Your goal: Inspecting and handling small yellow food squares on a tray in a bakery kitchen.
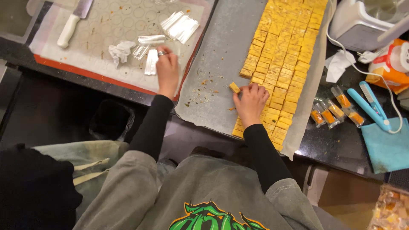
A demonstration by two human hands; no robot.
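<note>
Evidently the right hand (251,101) pinches one yellow candy piece (234,87), pulled clear of the cut rows (283,55) for easy lifting. Meanwhile the left hand (167,70) rests fingers-down on clear wrappers (151,62), kept close beside the tray (217,68).

A home kitchen: a dark stone counter (341,145) carries a silicone baking mat (110,25), a white-handled knife (73,23), a parchment-lined tray (213,72) of cut yellow candy squares (285,55), and a countertop appliance (362,21).

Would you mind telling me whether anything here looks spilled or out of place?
Brown crumbs are scattered over the bare grey tray beside the yellow candy pieces. A crumpled white wrapper lies on the baking mat. Otherwise nothing stands out.
</note>
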